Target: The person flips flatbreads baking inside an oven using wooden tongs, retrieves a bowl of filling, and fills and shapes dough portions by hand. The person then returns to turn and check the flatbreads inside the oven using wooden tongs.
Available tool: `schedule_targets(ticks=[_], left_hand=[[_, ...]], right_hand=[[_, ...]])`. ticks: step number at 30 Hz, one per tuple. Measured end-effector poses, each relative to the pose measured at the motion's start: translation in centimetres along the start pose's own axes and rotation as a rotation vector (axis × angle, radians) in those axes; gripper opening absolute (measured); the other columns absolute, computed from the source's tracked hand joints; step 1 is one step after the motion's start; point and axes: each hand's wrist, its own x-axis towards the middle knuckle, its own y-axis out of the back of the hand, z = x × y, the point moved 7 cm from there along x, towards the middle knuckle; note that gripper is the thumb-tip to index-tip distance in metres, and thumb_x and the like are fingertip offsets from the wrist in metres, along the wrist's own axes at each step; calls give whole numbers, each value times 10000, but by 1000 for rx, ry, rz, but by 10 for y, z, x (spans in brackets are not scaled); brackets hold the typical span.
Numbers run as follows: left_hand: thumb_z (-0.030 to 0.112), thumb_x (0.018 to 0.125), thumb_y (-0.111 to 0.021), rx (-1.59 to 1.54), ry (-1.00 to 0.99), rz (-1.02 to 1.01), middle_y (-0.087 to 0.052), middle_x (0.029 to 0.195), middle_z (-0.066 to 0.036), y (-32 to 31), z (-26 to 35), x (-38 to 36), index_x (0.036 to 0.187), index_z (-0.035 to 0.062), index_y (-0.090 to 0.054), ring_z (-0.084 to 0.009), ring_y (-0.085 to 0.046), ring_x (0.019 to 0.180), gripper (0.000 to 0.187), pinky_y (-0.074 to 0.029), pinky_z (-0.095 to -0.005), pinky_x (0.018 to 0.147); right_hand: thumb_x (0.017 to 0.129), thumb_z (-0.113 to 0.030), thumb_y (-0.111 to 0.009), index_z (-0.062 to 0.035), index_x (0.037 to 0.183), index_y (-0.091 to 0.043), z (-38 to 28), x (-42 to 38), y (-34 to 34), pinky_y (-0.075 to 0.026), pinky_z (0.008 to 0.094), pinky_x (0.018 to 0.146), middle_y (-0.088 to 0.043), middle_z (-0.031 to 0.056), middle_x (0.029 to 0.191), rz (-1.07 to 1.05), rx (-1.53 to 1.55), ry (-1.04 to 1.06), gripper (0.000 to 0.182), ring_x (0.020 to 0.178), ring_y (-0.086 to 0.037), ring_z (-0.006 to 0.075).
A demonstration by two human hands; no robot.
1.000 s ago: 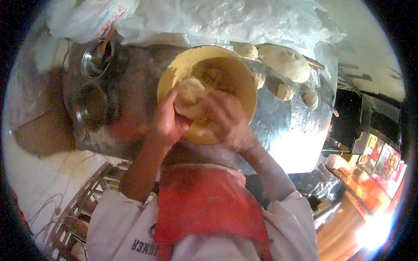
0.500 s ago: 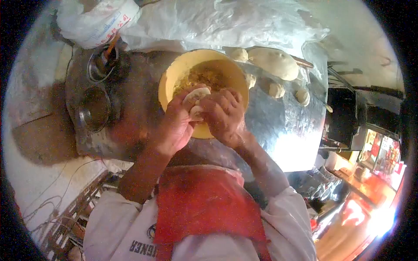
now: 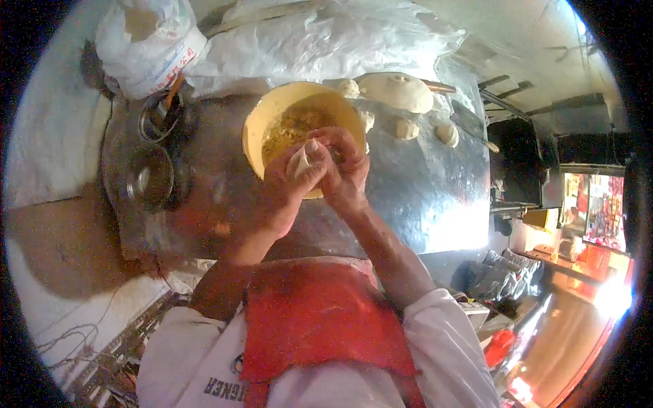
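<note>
A small piece of pale dough [image 3: 298, 163] sits in my left hand [image 3: 280, 194], whose fingers curl around it. My right hand [image 3: 347, 173] is closed against the dough's near right side, its fingers bent and its thumb by the top edge. The dough looks folded into a narrow shape, and whatever is inside it is hidden. Both hands are over the near part of a yellow bowl [image 3: 253, 139]. Crumbly yellow-brown filling [image 3: 299, 126] lies in that bowl.
Right of the bowl are small dough balls [image 3: 407, 129], a large dough lump [image 3: 394, 92], a rolling pin [image 3: 439, 87] and a scraper-like tool [image 3: 476, 128]. Dark metal pots [image 3: 151, 177] stand left on the metal table [image 3: 401, 183]. A white sack [image 3: 146, 58] and plastic sheeting [image 3: 306, 44] lie behind.
The dough, wider and flatter before, now looks narrower and more folded. My right hand has turned and pressed closer to my left. The whole view has shifted slightly.
</note>
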Motion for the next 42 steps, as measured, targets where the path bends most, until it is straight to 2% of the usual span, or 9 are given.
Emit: schedule_targets(ticks=[6,10,16,23,27,30,36,41,42], left_hand=[[277,961,-570,-201,-18,177,-650,1056,-31,8,-5,-2,1155,20,-643,-113,-618,945,330,-499,-259,811],[249,974,-548,-194,-40,175,-625,1107,-48,4,-17,-6,1187,23,-601,-131,-586,1029,315,-470,-280,874],[296,1008,-458,715,-505,-119,-488,1374,-114,-16,35,2,1260,26,-547,-268,-435,1292,380,-325,-381,1085],[167,1017,-453,-157,-222,-199,-511,1371,-106,-52,-34,20,1314,37,-525,-203,-495,1230,331,-391,-312,1022],[195,1020,-462,259,-271,-157,-555,1314,-91,-67,-91,58,1287,40,-554,-181,-528,1159,322,-420,-292,971],[278,1025,-455,-238,132,-278,-545,1324,-127,-123,-79,84,1360,38,-484,-200,-518,1198,412,-399,-320,1003],[357,1022,-442,259,-261,-250,-509,1364,-179,-109,-16,100,1468,40,-294,-246,-481,1272,567,-308,-398,1103],[300,1023,-448,362,82,-270,-588,1267,-181,-77,-54,86,1415,29,-395,-255,-555,1189,480,-381,-407,1067],[282,1021,-451,374,92,-239,-603,1239,-180,-74,-57,86,1400,20,-414,-253,-569,1169,462,-393,-399,1057]], right_hand=[[957,-151,-588,12,1131,-589,-33,-11,1,-502,304,852,-628,105,1091,6,-207,182,239,992,-599,175],[966,-159,-560,-6,1272,-498,5,-4,4,-455,332,975,-601,119,1193,39,378,-218,347,1147,-547,212],[1003,-354,-481,-37,1288,-521,-3,-12,11,-452,343,969,-611,147,1213,-196,512,-423,428,1124,-569,216],[998,-291,-501,-8,950,-619,-30,-18,55,-506,351,665,-612,156,742,89,-200,-132,310,689,-611,193],[1016,-248,-484,13,879,-602,6,-10,101,-493,302,631,-635,92,743,328,-106,-353,318,663,-591,140],[1004,-340,-489,2,967,-608,-18,9,156,-500,302,690,-646,72,850,300,-273,-272,364,759,-601,149],[846,-451,-685,-83,1213,-561,-17,17,249,-407,480,991,-563,157,1242,436,-1433,536,534,1199,-504,320],[804,-516,-666,-148,1340,-499,148,31,275,-301,542,1091,-476,197,1361,25,-1419,-66,671,1286,-421,392],[826,-442,-667,-138,1345,-478,129,41,253,-324,530,1077,-479,212,1347,41,-1294,178,631,1265,-434,405]])
